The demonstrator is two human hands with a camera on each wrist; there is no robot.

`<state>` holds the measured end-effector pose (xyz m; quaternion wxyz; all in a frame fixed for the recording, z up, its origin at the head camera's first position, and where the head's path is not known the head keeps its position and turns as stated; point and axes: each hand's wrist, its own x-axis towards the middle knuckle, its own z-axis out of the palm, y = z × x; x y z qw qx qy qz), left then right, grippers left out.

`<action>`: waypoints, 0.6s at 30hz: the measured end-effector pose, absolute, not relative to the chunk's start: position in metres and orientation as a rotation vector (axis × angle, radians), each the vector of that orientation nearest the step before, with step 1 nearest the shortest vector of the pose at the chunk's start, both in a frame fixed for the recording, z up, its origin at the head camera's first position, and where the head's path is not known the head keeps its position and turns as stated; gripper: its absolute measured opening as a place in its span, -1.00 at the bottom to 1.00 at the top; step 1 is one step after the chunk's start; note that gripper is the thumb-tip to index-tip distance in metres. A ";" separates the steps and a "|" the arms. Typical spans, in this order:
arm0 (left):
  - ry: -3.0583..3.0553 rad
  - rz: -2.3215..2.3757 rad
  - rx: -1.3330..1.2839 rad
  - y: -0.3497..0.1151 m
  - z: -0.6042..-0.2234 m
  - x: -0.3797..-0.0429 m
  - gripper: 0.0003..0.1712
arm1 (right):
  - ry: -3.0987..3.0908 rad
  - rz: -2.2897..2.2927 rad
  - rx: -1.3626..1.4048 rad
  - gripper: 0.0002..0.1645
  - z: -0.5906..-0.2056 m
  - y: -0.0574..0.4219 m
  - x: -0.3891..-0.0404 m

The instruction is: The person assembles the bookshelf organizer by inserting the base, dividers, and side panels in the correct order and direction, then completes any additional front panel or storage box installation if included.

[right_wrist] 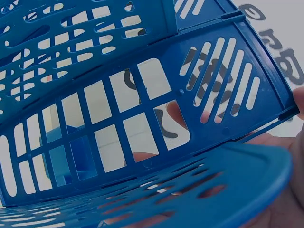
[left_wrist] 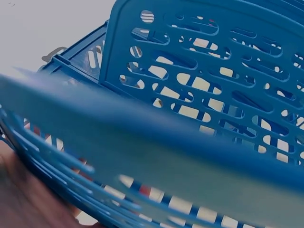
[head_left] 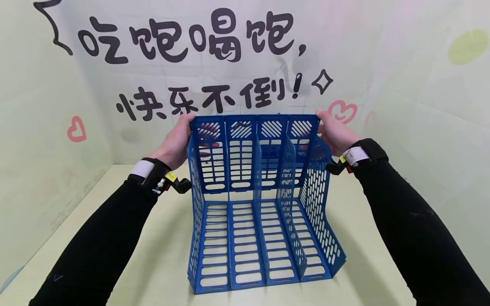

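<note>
A blue plastic file rack (head_left: 231,238) faces me in the head view, its slotted floor low over the pale table. Two tall dividers (head_left: 289,170) stand between its compartments towards the right; the left part has none upright. My left hand (head_left: 176,144) grips the back panel's upper left corner, thumb at the top edge and fingers behind the slots. At the opposite upper corner, my right hand (head_left: 337,131) holds on the same way. The right wrist view shows fingertips through the back panel (right_wrist: 183,137). Close by the left hand (left_wrist: 28,190), a side panel (left_wrist: 118,128) blurs in the left wrist view.
The pale table (head_left: 153,238) extends around the rack. Behind it hangs a white wall sheet (head_left: 237,72) with black lettering and pink hearts. Through the back panel's slots shows a smaller blue box-like piece (right_wrist: 83,154).
</note>
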<state>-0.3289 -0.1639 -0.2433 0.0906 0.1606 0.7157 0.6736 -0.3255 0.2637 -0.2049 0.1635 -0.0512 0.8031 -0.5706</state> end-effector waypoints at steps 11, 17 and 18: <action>2.174 1.960 0.455 -0.154 -0.237 -0.327 -0.14 | 2.257 -1.578 -0.174 0.36 -0.218 0.279 -0.329; 2.194 1.947 0.443 -0.146 -0.235 -0.329 -0.20 | 2.185 -1.650 -0.165 0.29 -0.226 0.286 -0.326; 2.192 1.950 0.448 -0.145 -0.236 -0.329 -0.21 | 2.185 -1.647 -0.172 0.29 -0.227 0.287 -0.326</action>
